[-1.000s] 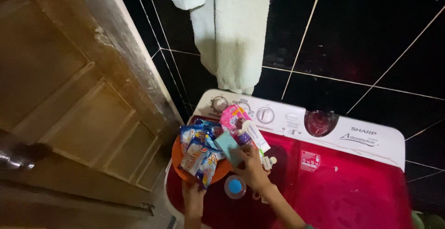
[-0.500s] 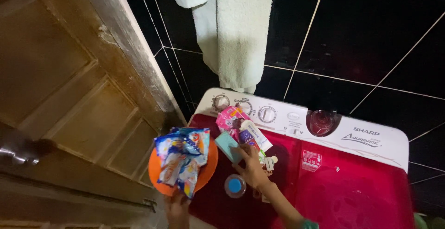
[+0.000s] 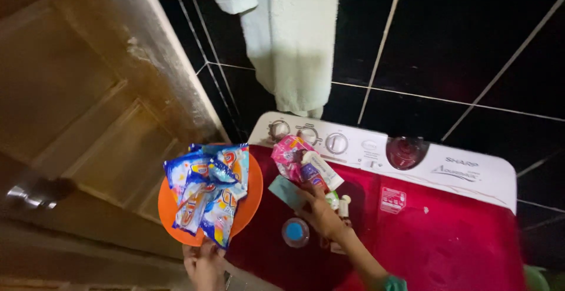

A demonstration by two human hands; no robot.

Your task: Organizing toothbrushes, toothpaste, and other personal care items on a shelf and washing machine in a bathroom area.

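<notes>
- A red-lidded washing machine point(image 3: 447, 238) is seen from above, standing against a wall of black tiles point(image 3: 471, 44), with a white control panel point(image 3: 376, 150) running along its back edge.
- An orange plate point(image 3: 250, 194) is held by the left hand point(image 3: 203, 263) from beneath, out past the machine's left edge, in front of a brown wooden door point(image 3: 76, 108).
- The left hand's fingers are curled under the plate's near rim; how tightly they are closed cannot be told.
- A loose heap of blue, white and orange sachets point(image 3: 209, 191) is piled on the plate, some hanging over its near rim.
- The right hand point(image 3: 321, 214) is laid on the lid near its left edge, the forearm reaching in from the bottom of the view.
- A small teal box point(image 3: 286, 191) is touched by the right hand's fingertips; the fingers are stretched over it, only partly closed, and a firm grip cannot be confirmed.
- Just behind the hand, towards the back left corner of the lid, a pink packet point(image 3: 288, 150) and a white tube point(image 3: 323, 170) are lying together.
- A small round container with a blue lid point(image 3: 295, 232) is standing just beside the right wrist, towards the lid's front edge.
- A white towel point(image 3: 294, 38) is hung on the tiled wall above the control panel.
- A metal door handle point(image 3: 23, 197) is visible at the far left.
</notes>
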